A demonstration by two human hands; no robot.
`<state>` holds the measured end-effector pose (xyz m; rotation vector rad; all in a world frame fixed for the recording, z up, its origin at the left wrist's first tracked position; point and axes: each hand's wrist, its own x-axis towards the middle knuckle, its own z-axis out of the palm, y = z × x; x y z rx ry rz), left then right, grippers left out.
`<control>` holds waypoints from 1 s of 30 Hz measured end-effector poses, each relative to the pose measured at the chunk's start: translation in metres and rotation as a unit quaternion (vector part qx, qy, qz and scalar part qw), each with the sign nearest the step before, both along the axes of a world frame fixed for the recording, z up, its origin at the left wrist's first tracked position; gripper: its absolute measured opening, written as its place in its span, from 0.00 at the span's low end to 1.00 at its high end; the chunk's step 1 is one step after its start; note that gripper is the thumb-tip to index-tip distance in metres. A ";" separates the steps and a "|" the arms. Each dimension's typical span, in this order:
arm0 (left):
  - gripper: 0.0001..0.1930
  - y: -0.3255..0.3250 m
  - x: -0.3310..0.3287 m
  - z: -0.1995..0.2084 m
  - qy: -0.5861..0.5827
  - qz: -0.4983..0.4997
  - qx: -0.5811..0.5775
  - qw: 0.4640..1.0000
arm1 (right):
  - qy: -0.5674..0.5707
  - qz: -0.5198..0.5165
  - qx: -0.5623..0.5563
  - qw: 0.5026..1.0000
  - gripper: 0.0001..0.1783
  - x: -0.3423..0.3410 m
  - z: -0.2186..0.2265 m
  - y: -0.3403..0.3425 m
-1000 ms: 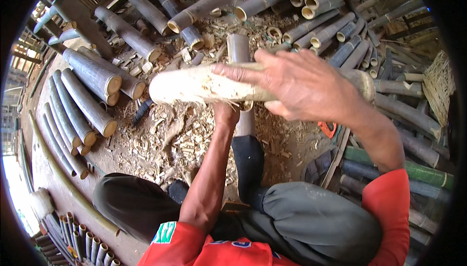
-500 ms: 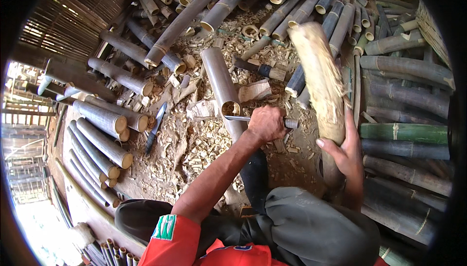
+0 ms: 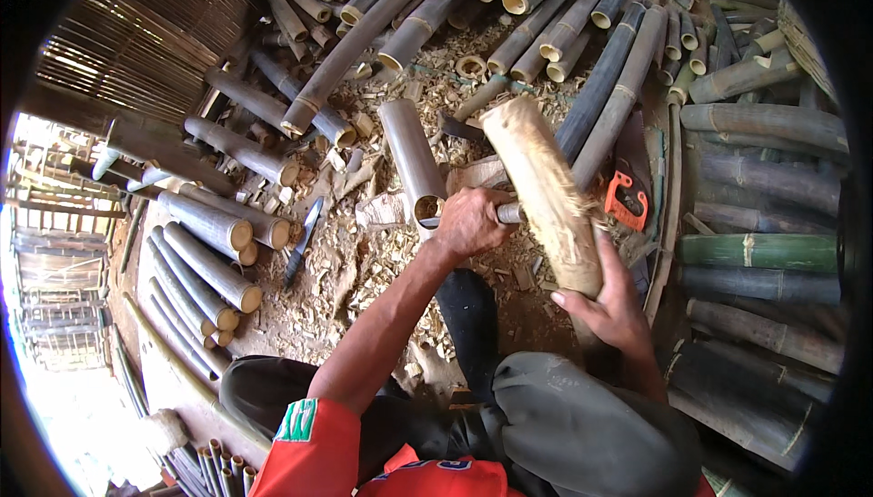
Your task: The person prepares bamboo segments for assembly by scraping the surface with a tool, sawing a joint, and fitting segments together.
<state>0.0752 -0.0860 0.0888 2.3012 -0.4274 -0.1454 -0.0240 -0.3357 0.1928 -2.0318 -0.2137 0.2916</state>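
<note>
A bamboo tube [image 3: 409,147] lies in front of me, its cut end toward me and pale bits inside. My left hand [image 3: 471,221] is closed round a chisel, whose blade reaches the tube's open end. The butt of the chisel's handle [image 3: 510,213] sticks out to the right of the fist. My right hand [image 3: 614,306] grips a rough, pale wooden club [image 3: 546,192] by its near end. The club's side is at the chisel butt; whether they touch I cannot tell.
Wood chips [image 3: 364,288] cover the ground. A knife [image 3: 305,238] lies to the left, beside stacked bamboo tubes [image 3: 214,270]. More bamboo [image 3: 764,251] is piled along the right and at the back. An orange saw handle [image 3: 627,201] lies beyond the right hand.
My right hand has swung the club left, from well right of the chisel to its butt. The orange saw handle has come into sight. My left hand keeps its grip at the tube.
</note>
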 end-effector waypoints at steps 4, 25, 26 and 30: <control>0.15 0.002 -0.010 0.013 -0.017 0.014 0.000 1.000 | -0.111 -0.169 0.228 0.952 0.57 -0.027 -0.005 0.020; 0.17 0.035 0.124 -0.022 0.111 -0.128 -0.108 0.980 | -0.095 -0.192 0.109 0.971 0.56 0.048 -0.024 0.022; 0.19 0.038 0.120 -0.026 0.139 -0.120 -0.125 0.975 | -0.100 -0.146 0.087 0.980 0.57 0.051 -0.028 0.030; 0.20 0.037 0.099 -0.025 0.151 -0.128 -0.173 0.965 | -0.088 0.017 -0.063 0.994 0.58 0.060 -0.008 0.036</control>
